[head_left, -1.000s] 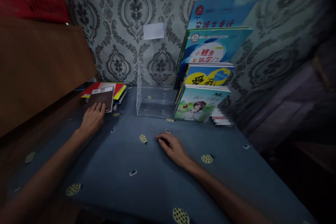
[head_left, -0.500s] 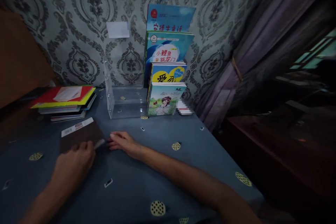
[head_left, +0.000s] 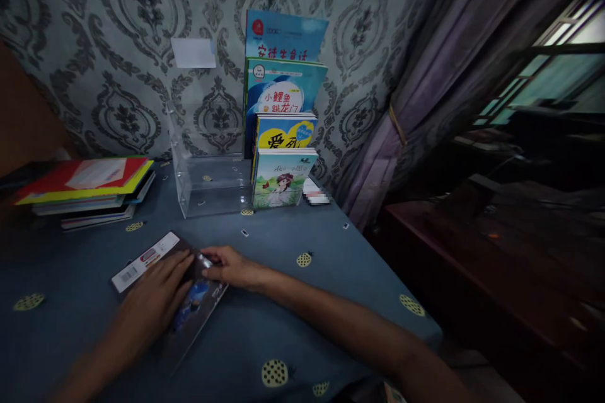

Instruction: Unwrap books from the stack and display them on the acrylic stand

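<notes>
A dark book (head_left: 201, 296) lies slanted on the table in front of me, with a white barcode strip at its far left end and a blue picture on its cover. My left hand (head_left: 155, 296) rests flat across it, fingers stretched out. At the book's far right edge, my right hand (head_left: 230, 267) grips it between thumb and fingers. Behind stands a clear plastic book rack (head_left: 182, 186). Its right side holds several upright picture books (head_left: 283, 192), stepped from tall at the back to small in front.
To the left is a stack of books and folders (head_left: 89, 179) with a red and yellow top. A patterned blue cloth (head_left: 321, 308) covers the table, whose right edge runs diagonally. Beyond it are a tied purple curtain (head_left: 378, 145) and a dark red surface (head_left: 454, 264).
The book has moved nearer and turned. My right hand, formerly just beside it, now grips its edge. My left fingers have gone from curled to flat on the cover. The view has shifted right.
</notes>
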`<state>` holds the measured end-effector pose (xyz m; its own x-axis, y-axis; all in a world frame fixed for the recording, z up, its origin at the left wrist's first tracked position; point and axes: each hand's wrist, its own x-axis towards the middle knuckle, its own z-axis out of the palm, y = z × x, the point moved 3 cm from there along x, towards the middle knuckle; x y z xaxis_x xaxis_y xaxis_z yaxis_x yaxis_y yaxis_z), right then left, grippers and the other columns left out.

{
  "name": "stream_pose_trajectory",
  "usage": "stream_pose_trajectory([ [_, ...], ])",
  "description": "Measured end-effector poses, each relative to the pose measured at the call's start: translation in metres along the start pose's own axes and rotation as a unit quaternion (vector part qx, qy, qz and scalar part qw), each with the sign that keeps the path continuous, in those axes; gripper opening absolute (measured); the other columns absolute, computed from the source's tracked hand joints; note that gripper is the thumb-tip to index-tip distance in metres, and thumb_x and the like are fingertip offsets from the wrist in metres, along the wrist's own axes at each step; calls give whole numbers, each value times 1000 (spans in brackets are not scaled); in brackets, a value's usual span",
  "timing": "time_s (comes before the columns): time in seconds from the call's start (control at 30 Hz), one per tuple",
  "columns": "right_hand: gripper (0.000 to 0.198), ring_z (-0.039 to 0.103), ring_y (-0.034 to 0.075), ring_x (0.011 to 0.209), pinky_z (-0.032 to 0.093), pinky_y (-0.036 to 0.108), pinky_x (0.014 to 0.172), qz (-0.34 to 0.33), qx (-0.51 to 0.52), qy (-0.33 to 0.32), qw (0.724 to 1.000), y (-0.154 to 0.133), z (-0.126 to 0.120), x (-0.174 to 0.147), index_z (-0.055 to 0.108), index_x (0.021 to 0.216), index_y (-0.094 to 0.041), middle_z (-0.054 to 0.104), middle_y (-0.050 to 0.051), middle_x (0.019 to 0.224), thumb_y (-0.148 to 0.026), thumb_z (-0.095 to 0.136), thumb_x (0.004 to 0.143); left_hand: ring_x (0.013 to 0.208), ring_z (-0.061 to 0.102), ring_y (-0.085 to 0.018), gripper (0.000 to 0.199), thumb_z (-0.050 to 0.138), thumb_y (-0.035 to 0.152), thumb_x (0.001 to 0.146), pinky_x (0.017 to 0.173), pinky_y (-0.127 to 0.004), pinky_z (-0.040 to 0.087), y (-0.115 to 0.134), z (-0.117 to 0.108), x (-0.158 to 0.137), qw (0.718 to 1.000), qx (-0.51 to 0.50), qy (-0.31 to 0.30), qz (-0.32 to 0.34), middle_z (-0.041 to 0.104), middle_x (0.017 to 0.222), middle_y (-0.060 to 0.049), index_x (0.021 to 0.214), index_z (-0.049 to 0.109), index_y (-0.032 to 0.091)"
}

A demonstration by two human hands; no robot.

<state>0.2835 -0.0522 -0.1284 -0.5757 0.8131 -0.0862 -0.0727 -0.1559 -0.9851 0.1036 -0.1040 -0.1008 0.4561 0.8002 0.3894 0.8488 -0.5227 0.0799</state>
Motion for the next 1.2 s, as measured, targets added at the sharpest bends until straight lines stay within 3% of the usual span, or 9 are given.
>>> stream_pose_trajectory([
  [0.17, 49, 67, 21, 100, 54, 33, 87, 24, -103, 11, 994, -8, -7, -6, 67, 128, -20, 72, 5, 106, -24, 74, 80, 134, 57, -28, 52, 34, 37, 100, 110, -48, 49, -48, 9, 15, 997, -17, -38, -70, 59, 146, -16, 139, 59, 15],
  [0.3, 41, 65, 19, 83, 53, 32, 77, -2, -250, 31, 968, -23, -6, -13, 68, 126, -17, 71, 3, 92, -24, 70, 86, 136, 55, -25, 51, 32, 36, 101, 112, -47, 46, -60, 1, 18, 992, -59, -55, -102, 57, 150, -11, 144, 54, 20],
  [0.4, 41, 65, 20, 85, 52, 33, 80, -29, -401, 36, 915, -40, 1, -23, 66, 129, -16, 70, 6, 97, -26, 67, 90, 133, 56, -26, 50, 33, 35, 100, 112, -47, 45, -58, -5, 18, 987, -91, -44, -126, 59, 146, -13, 140, 57, 17],
  [0.5, 33, 65, 25, 100, 53, 40, 89, -63, -554, 37, 830, -54, 11, -32, 67, 126, -15, 66, 13, 112, -25, 63, 94, 122, 62, -26, 46, 35, 35, 98, 107, -43, 49, -56, -9, 18, 979, -134, -4, -154, 67, 133, -14, 129, 63, 14],
  [0.6, 29, 58, 30, 121, 49, 48, 102, -130, -612, -4, 780, -57, 23, -27, 67, 123, -14, 62, 17, 128, -20, 60, 95, 111, 66, -24, 40, 36, 31, 97, 102, -41, 52, -58, -11, 16, 971, -154, 36, -176, 71, 119, -13, 120, 64, 14],
  [0.7, 37, 49, 30, 136, 43, 52, 112, -189, -596, -79, 777, -52, 35, -3, 61, 132, -14, 56, 18, 144, -20, 59, 97, 111, 67, -25, 39, 36, 27, 95, 101, -43, 53, -62, -8, 14, 965, -164, 60, -195, 72, 118, -13, 122, 61, 13],
  [0.8, 42, 43, 29, 145, 38, 51, 118, -202, -585, -116, 777, -47, 46, 31, 55, 140, -10, 52, 21, 150, -22, 54, 100, 114, 67, -24, 39, 38, 24, 94, 102, -44, 53, -65, -2, 11, 958, -179, 73, -210, 72, 121, -13, 129, 55, 14],
  [1.0, 48, 37, 29, 150, 29, 48, 125, -193, -569, -107, 792, -38, 52, 71, 48, 146, 0, 47, 25, 155, -23, 41, 104, 120, 65, -22, 37, 40, 18, 95, 105, -43, 51, -66, 5, 9, 959, -179, 95, -198, 70, 126, -13, 129, 52, 16],
  [1.2, 50, 34, 29, 152, 30, 53, 125, -203, -553, -91, 803, -28, 47, 71, 46, 150, -8, 43, 21, 158, -27, 43, 103, 118, 65, -23, 37, 40, 15, 94, 104, -44, 51, -67, 8, 8, 958, -177, 94, -207, 70, 125, -13, 128, 54, 17],
])
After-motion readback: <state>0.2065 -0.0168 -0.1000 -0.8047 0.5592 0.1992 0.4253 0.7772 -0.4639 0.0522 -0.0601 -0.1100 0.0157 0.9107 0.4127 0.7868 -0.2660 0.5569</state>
